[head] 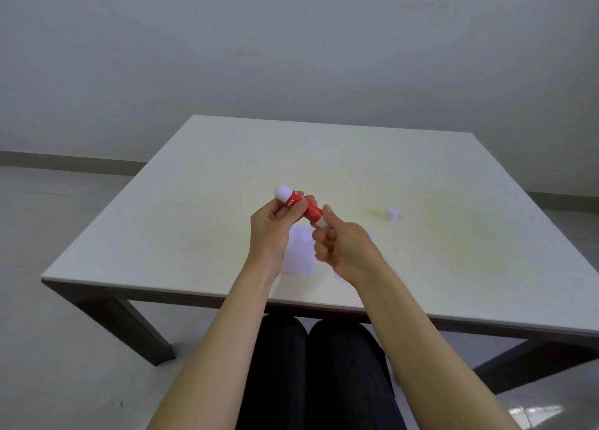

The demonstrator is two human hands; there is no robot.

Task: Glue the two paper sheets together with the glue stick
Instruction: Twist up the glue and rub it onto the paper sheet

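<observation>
one glue stick point(299, 204), one cap point(391, 214), two paper sheets point(299, 254), two hands point(275, 232), one table point(194, 202).

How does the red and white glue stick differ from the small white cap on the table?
The red and white glue stick is long, tilted, and held in the air by both hands. The small white cap is short, stands alone on the pale table, and nobody touches it. Both are cylinders with white plastic.

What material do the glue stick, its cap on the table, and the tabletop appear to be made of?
Glue stick: probably plastic tube, glossy red label with white print, white ends.
Cap: likely the same white plastic, smooth and opaque.
Table: matte off-white top, possibly laminate, over a dark frame; uncertain.
</observation>
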